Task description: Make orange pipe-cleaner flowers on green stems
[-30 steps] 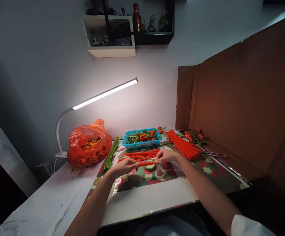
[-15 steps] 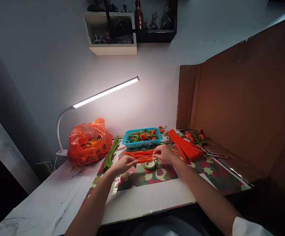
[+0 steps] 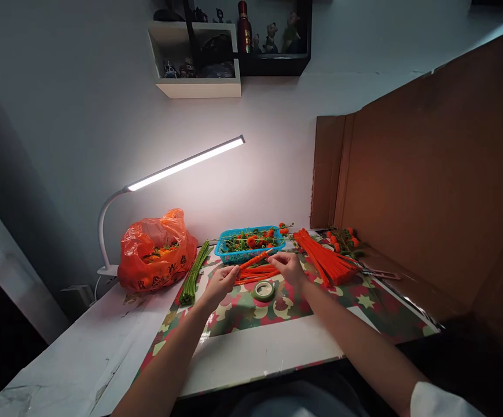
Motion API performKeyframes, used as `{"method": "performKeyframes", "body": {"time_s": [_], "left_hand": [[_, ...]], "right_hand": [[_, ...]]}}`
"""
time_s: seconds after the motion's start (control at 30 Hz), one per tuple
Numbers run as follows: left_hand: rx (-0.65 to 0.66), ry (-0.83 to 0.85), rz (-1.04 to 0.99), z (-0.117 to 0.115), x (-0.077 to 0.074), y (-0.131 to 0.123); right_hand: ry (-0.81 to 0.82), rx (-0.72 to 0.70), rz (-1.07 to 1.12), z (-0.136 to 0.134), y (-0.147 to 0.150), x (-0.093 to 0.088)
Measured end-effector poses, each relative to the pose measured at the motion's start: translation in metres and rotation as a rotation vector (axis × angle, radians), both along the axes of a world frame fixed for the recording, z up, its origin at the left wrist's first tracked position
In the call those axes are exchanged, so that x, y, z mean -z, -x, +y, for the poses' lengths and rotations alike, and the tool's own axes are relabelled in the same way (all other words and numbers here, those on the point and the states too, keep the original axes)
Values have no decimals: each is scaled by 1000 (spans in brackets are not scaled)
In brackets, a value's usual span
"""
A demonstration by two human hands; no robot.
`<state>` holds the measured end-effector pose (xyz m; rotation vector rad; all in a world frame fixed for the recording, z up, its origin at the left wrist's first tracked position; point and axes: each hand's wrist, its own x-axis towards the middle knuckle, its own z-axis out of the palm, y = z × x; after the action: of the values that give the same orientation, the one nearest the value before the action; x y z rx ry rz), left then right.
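Observation:
My left hand [image 3: 221, 284] is closed on the near end of a coiled orange pipe cleaner [image 3: 253, 260], wound around a thin stick whose pale tip shows at the far end. The coil tilts up to the right. At its far end my right hand [image 3: 289, 269] is closed in a pinch on the orange pipe cleaner; the exact spot between the fingertips is too small to see. Straight orange pipe cleaners [image 3: 255, 274] lie on the patterned mat below the coil. Just in front of them is a roll of green tape [image 3: 263, 291].
A blue basket [image 3: 220, 252] of orange flowers stands behind my hands. Left are green pipe cleaners [image 3: 195, 275], an orange plastic bag [image 3: 136, 255] and a lamp [image 3: 186, 164]. Right are a bundle of orange pipe cleaners [image 3: 327, 260], scissors [image 3: 384, 273] and a cardboard wall [image 3: 429, 191].
The coil has risen from just above the tape roll and swung from level to tilted, its right end up. Both hands lifted slightly, and the tape roll now shows fully.

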<state>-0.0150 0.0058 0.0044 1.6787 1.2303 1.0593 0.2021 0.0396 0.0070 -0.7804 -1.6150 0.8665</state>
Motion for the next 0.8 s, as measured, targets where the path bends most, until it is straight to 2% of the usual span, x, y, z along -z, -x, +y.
{"method": "performKeyframes", "body": {"time_s": [0.13, 0.23, 0.5, 0.8], "left_hand": [[124, 54, -132, -2, -1, 0], [136, 62, -125, -4, -2, -1], [72, -5, -25, -5, -1, -4], [91, 3, 11, -9, -4, -7]], "right_hand": [[182, -204, 137, 5, 1, -3], [260, -297, 223, 5, 1, -4], [304, -231, 312, 2, 1, -3], [390, -329, 311, -1, 11, 7]]}}
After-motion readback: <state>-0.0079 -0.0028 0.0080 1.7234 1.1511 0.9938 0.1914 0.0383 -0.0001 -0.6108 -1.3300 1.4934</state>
